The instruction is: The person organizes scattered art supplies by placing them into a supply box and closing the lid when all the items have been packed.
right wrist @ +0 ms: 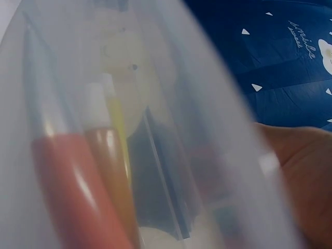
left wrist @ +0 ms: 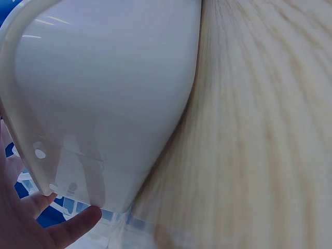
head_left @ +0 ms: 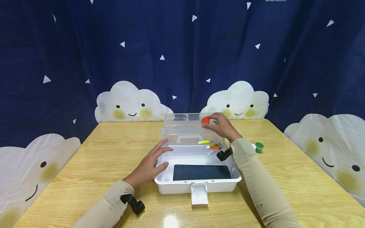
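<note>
Object (head_left: 205,120), red, round-ended, is pinched in right hand (head_left: 223,127) at far right of clear plastic trays (head_left: 171,137), white plastic box (head_left: 174,189); left hand (head_left: 148,163), fingers spread, by box's left edge.

Support surface: light wood-grain table (head_left: 119,152). Directly on it, centrally placed: one white box (head_left: 175,189), upright, clear lid raised, latch (head_left: 199,194) at front. Right of the box: one green-and-white item (head_left: 259,147), partly hidden.
</note>
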`<state>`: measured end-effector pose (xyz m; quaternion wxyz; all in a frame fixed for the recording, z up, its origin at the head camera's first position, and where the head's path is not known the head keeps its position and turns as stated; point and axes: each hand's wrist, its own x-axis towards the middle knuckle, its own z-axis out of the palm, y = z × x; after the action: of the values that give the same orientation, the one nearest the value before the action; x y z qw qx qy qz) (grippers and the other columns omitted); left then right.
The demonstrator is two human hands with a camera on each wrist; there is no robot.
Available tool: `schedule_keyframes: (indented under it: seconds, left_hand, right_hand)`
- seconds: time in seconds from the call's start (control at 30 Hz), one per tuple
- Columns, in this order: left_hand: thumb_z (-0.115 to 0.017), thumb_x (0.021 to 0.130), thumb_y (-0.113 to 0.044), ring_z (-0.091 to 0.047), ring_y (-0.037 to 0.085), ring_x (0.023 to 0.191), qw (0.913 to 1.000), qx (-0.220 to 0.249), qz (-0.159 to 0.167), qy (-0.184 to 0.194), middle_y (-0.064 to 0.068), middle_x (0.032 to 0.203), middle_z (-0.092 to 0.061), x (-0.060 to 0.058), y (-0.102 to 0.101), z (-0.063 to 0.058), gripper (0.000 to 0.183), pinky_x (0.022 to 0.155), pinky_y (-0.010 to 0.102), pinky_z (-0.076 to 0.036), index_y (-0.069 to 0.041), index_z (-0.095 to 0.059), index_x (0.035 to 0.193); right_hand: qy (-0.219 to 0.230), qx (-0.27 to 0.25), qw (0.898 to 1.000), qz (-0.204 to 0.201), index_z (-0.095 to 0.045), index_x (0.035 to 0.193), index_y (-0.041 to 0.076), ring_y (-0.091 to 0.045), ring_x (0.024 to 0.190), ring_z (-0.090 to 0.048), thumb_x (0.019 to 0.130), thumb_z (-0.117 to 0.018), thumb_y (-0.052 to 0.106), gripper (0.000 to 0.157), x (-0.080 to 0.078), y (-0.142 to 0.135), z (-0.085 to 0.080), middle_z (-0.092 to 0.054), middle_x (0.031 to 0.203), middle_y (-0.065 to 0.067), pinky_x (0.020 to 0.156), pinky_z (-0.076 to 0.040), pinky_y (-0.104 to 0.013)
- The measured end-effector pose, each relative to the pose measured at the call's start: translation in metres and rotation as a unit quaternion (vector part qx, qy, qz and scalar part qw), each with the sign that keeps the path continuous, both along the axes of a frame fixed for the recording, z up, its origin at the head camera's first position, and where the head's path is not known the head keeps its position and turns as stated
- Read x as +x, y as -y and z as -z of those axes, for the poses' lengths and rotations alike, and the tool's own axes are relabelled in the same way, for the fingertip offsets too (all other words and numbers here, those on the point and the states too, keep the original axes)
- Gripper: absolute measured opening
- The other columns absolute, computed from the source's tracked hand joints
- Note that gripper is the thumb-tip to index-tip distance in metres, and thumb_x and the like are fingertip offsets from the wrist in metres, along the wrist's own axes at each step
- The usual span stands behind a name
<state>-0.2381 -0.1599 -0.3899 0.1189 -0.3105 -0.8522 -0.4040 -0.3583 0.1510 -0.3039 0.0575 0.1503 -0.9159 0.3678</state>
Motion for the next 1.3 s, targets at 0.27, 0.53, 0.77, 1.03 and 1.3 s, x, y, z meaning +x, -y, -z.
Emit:
schedule_keyframes:
  seconds: [0.27,0.53,0.77,1.03,1.3]
  left_hand:
    - [-0.063,0.091,-0.014,-0.021,0.022,0.144,1.0000,0.002,0.000,0.004,-0.011,0.158,-0.018,0.000,0.000,0.001,0.043,0.107,0.059,-0.030,-0.018,-0.054,0.133]
    - [-0.064,0.091,-0.013,-0.021,0.022,0.144,1.0000,0.002,-0.001,0.004,-0.012,0.158,-0.018,-0.001,0.000,0.002,0.043,0.106,0.059,-0.031,-0.021,-0.054,0.133]
    - [-0.063,0.092,-0.013,-0.022,0.023,0.144,1.0000,0.002,0.000,0.008,-0.012,0.158,-0.017,0.000,0.000,0.001,0.044,0.102,0.059,-0.036,-0.024,-0.053,0.133]
    - [-0.063,0.092,-0.012,-0.023,0.024,0.144,1.0000,0.002,-0.002,0.008,-0.012,0.158,-0.017,0.000,0.000,0.001,0.044,0.100,0.060,-0.038,-0.025,-0.053,0.133]
    - [-0.063,0.092,-0.012,-0.022,0.025,0.144,1.0000,0.005,-0.001,0.008,-0.001,0.160,-0.020,-0.001,-0.001,0.001,0.044,0.101,0.062,-0.036,-0.025,-0.053,0.133]
  right_hand:
    - [0.019,-0.003,1.000,0.008,-0.065,0.124,0.013,-0.032,0.133,-0.031,0.086,-0.072,0.037,0.045,0.002,0.001,-0.001,-0.036,0.146,-0.012,0.105,-0.037,-0.052]
    - [0.019,-0.001,1.000,0.007,-0.060,0.132,0.014,-0.032,0.134,-0.030,0.088,-0.070,0.036,0.051,0.003,0.000,-0.001,-0.033,0.148,-0.013,0.106,-0.037,-0.052]
    - [-0.011,-0.008,1.000,-0.019,-0.061,0.131,0.016,-0.029,0.133,-0.034,0.089,-0.070,0.031,0.046,0.000,-0.008,0.000,-0.047,0.142,-0.008,0.107,-0.034,-0.052]
    - [-0.005,-0.005,1.000,-0.013,-0.060,0.133,0.017,-0.029,0.134,-0.033,0.088,-0.070,0.034,0.049,0.000,-0.014,-0.006,-0.045,0.144,-0.008,0.107,-0.031,-0.057]
    - [-0.013,-0.016,1.000,0.002,-0.063,0.129,0.016,-0.030,0.136,-0.033,0.088,-0.069,0.039,0.047,0.005,-0.030,-0.013,-0.047,0.142,-0.008,0.107,-0.028,-0.060]
